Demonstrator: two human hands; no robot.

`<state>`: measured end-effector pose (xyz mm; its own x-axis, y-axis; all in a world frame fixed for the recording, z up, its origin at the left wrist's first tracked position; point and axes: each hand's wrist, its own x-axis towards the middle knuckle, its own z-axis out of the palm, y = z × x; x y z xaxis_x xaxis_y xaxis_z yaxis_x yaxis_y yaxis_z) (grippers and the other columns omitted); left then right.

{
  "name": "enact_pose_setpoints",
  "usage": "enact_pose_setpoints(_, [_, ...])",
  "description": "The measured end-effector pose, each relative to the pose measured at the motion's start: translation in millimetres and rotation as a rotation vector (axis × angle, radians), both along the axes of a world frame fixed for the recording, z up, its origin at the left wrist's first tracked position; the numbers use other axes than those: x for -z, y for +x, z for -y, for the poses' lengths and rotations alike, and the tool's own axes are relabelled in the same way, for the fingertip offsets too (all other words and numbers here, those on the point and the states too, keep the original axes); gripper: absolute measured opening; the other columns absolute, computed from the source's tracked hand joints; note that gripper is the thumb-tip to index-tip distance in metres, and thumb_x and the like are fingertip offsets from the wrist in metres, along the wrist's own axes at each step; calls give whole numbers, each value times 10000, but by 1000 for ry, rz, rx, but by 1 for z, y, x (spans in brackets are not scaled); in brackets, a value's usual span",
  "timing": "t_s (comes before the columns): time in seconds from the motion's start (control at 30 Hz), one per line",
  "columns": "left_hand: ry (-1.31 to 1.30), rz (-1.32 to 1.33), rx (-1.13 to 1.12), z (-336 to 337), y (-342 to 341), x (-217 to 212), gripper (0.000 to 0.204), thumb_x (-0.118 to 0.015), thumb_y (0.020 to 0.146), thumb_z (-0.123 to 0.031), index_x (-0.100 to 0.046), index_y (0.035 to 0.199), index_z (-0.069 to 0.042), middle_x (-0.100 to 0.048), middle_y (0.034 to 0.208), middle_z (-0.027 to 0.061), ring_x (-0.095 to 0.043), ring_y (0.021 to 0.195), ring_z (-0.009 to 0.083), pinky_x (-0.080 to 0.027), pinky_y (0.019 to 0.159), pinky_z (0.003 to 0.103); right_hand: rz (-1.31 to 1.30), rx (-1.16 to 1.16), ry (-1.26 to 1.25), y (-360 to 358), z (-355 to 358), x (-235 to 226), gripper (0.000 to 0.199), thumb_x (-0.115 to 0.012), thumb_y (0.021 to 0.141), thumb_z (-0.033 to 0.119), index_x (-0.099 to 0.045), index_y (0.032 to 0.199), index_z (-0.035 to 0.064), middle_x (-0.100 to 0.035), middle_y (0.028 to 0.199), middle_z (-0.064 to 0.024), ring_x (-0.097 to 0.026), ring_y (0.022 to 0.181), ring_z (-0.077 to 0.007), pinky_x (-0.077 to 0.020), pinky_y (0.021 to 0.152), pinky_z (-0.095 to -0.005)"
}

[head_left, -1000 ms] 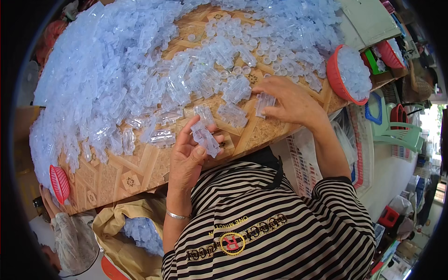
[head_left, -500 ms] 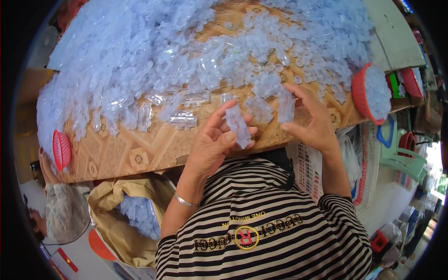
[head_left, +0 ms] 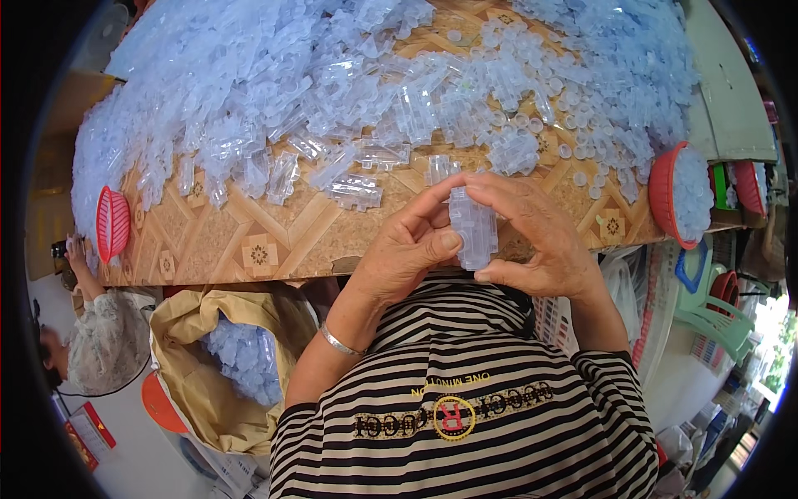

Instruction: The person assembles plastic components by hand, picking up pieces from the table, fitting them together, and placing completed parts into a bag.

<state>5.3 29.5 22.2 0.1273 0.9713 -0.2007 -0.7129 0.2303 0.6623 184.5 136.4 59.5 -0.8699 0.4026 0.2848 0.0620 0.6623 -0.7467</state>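
Closest to me I see the black-and-cream striped shirt and a thin silver bangle on my left wrist. Just above the shirt, my left hand and right hand meet at the near edge of the table, both pinched around one small translucent pale-blue plastic block. The left thumb presses its side, the right fingers arch over its top and the right thumb props it from below. The block stands upright between them, clear of the tabletop.

Down to my left an open tan paper sack holds more of the clear blue pieces. Beyond the hands lies the wooden parquet-patterned tabletop, with a red leaf-shaped plastic scoop near its left end. Farther back a great heap of translucent blue plastic parts covers most of the table. At the right edge, a red plastic basket is filled with the same pieces.
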Motion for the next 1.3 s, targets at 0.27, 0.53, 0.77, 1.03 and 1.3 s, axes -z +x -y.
enact_pose_setpoints(0.27, [28,38,43,2,1,5,723,-677,860,-188,-282,1458,-96,-501,1273,83,-513,1131,162,-465,925,307,-15,-22,10,-1,4,1,745,-777,651,148,-468,1325,74,-495,1340,-127,-505,1189,-306,-403,964,-406])
enact_pose_setpoints(0.53, [45,30,62,6,4,0,806,-656,879,-189,-145,1495,-92,-303,1457,85,-341,1301,192,-336,1039,312,-57,15,52,-1,8,10,718,-783,643,117,-492,1299,78,-510,1307,-130,-506,1179,-316,-417,971,-407])
enact_pose_setpoints(0.77, [107,-431,-2,6,15,-1,892,-667,865,-171,-44,1495,-60,-240,1488,159,-288,1322,204,-309,1055,312,-83,69,175,-6,16,27,700,-785,643,103,-506,1284,71,-506,1307,-123,-512,1167,-304,-425,968,-403])
enact_pose_setpoints(1.03, [134,-668,-57,8,18,4,842,-584,888,-99,7,1483,-23,-151,1519,219,-269,1362,256,-265,1086,337,-237,100,-578,-6,13,26,772,-791,693,160,-410,1350,22,-495,1333,-99,-498,1191,-219,-414,976,-367])
enact_pose_setpoints(1.3, [196,-801,10,9,16,-4,839,-558,890,-75,35,1481,-27,-115,1524,227,-286,1366,297,-267,1087,359,-94,142,-633,-7,8,36,343,-717,827,238,-643,1129,95,-559,960,2,-472,752,-70,-398,678,-214])
